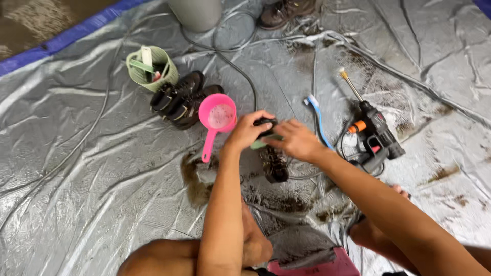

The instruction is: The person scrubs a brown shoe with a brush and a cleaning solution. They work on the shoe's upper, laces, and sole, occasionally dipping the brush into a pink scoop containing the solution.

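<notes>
— Knees and a pink stool [327, 266] fill the bottom edge of the frame. What sits just above them?

— Both forearms, rising toward the middle. Between them lies a muddy dark shoe [274, 164], on the silver tarp [92, 194]. Its long axis runs nearly straight up and down the frame, with one end near the hands and the other pointing down toward the knees.

— And the hands?

— They meet at the shoe's upper end. The left hand [247, 131] comes in from the lower left, fingers curled and clamped on a small dark object, possibly a brush; I cannot tell what it is. The right hand [296, 140] reaches in from the lower right, fingers together, pressing on a green piece just below that object. Both hands are about equally close to the shoe, which lies directly below the fingers.

— Left of them?

— A pink scoop [217, 120], its handle slanting down-left, just beside the left wrist. Beyond it is a pair of black boots [181, 98], then a green basket [152, 69] in the upper left.

— Right?

— A blue-and-white toothbrush [318, 116] near the right hand, and farther right a black pressure-washer gun [376, 135] with a brass nozzle. Another brown shoe [284, 11] lies at the top edge.
</notes>
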